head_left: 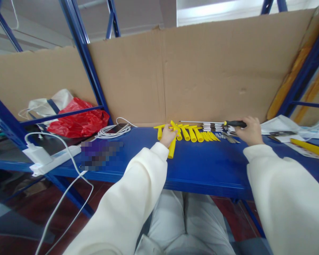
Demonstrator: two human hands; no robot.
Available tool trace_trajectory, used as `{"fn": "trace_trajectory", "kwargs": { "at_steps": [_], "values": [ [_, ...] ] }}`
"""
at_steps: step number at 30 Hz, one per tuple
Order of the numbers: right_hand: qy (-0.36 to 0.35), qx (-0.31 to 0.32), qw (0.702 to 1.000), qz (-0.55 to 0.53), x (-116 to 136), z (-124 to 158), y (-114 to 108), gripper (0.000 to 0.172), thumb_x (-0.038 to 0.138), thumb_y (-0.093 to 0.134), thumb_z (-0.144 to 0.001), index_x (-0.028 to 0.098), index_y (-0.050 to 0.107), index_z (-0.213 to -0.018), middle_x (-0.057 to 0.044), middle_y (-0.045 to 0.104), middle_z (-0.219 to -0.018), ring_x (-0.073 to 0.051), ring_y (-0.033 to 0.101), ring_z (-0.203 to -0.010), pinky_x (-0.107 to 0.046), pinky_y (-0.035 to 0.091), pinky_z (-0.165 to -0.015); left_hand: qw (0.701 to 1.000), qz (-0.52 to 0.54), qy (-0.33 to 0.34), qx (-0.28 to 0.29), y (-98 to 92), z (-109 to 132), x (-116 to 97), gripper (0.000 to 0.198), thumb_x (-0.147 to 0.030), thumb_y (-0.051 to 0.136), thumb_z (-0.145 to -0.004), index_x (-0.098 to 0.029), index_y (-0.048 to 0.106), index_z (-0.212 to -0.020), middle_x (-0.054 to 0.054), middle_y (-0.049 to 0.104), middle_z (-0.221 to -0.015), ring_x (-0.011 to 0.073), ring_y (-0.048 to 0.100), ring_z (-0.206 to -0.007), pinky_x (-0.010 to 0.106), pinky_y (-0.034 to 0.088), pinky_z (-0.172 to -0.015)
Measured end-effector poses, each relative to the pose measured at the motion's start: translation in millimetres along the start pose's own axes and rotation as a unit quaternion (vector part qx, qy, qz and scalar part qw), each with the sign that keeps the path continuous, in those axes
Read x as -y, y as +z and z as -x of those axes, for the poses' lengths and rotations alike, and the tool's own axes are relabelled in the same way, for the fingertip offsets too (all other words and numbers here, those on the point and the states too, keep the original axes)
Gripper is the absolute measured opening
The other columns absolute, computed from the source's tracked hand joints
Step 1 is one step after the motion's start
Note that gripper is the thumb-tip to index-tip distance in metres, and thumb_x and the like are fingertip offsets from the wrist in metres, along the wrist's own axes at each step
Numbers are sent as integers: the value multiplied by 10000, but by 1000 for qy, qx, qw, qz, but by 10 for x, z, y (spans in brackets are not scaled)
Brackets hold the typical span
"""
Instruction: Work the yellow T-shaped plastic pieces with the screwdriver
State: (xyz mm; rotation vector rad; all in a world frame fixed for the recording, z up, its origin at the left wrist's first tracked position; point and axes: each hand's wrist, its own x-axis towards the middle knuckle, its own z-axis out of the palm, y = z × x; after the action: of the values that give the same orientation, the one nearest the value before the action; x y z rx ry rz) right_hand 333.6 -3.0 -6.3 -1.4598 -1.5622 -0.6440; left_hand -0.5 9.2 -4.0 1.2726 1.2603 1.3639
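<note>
- Currently my left grip (168,136) pinches a yellow plastic T-shaped piece (171,150), at the blue metal bench (201,170); right grip (250,131) wraps a black-and-yellow-handled screwdriver (235,123).
- Risk: swinging its long shaft could scatter the yellow T-piece row (186,134) behind.
- Writing: none legible.

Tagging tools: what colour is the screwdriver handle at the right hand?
The handle is mostly black, yellow near the shaft; see head view.

There are two hands (251,131), one screwdriver (235,123) and at least six yellow tubes (171,150).
</note>
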Motion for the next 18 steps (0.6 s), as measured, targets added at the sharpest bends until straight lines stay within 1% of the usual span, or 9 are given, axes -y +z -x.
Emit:
{"fn": "trace_trajectory", "kwargs": {
  "at_steps": [4,6,10,14,18],
  "values": [
    [-8,28,1000,-10,50,16,-40,199,187,530,-725,212,685,-847,-150,701,-871,-326,637,-913,-439,456,-854,1000,-5,-8,19,4,22,0,293,-30,592,-921,-218,453,-1096,-26,679,-861,88,688,-593,139,450,-472],
    [-12,44,999,-16,57,23,-62,213,195,538,-740,217,704,-871,-161,712,-898,-336,630,-922,-452,450,-861,999,-8,-7,31,4,22,13,308,-38,604,-909,-218,459,-1112,-15,691,-876,98,693,-597,152,465,-473],
    [-9,58,998,-20,37,28,-56,288,182,555,-712,213,750,-922,-161,726,-925,-356,618,-931,-498,449,-884,999,-15,-6,44,10,16,41,345,-49,625,-891,-210,472,-1155,13,719,-903,126,716,-637,178,492,-499],
    [-11,71,997,-4,28,33,-23,320,177,545,-732,183,765,-965,-171,734,-960,-352,627,-951,-494,459,-895,999,-15,-12,41,18,21,41,340,-34,615,-887,-202,488,-1154,-3,710,-855,135,716,-629,203,518,-531],
    [-4,74,997,17,49,45,-21,317,177,524,-771,180,751,-992,-158,736,-992,-342,638,-968,-463,462,-886,999,-11,-13,39,21,39,22,316,-30,616,-882,-195,491,-1120,-6,701,-837,130,708,-611,195,510,-511]
  ]
}}
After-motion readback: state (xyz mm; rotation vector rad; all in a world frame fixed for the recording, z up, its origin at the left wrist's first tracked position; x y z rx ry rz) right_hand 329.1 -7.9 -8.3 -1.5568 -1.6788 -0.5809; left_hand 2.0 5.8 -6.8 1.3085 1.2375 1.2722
